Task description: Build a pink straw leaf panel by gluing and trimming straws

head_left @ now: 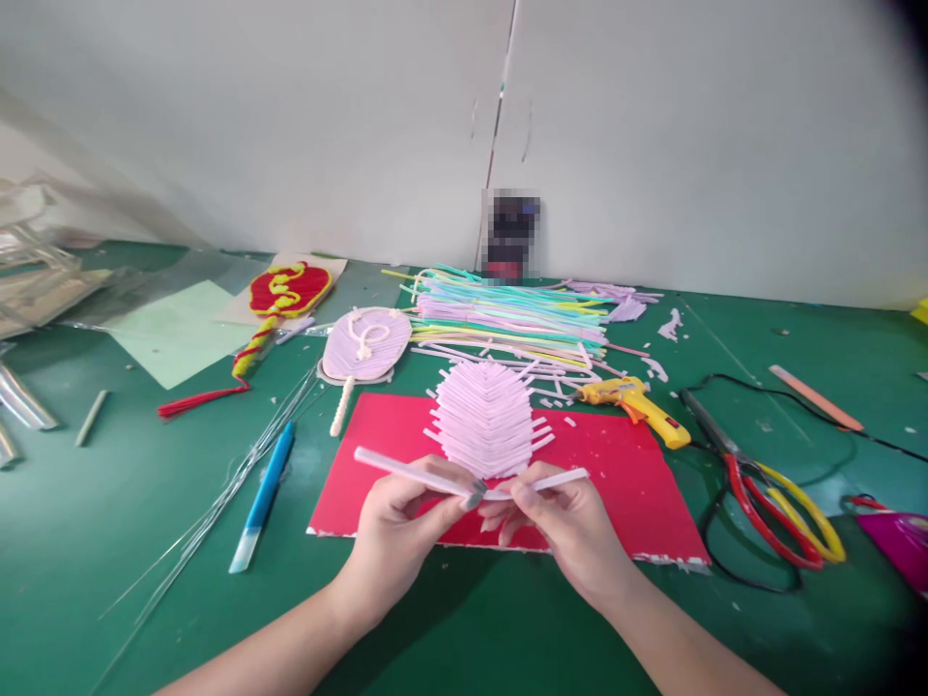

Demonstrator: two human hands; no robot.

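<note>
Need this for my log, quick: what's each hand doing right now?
Left hand: closed, pinching a pale pink strip.
Right hand: closed, pinching what looks like the same strip.

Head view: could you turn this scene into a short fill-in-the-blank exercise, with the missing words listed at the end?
1. Beyond the strip held in the left hand and right hand, a pale leaf-shaped piece lies on a ____ board.
2. The glue gun has a body coloured ____.
3. From the wearer's side, the scissors lie to the ____ of the board.
4. The tabletop is coloured ____.

Missing words: red; yellow; right; green.
</note>
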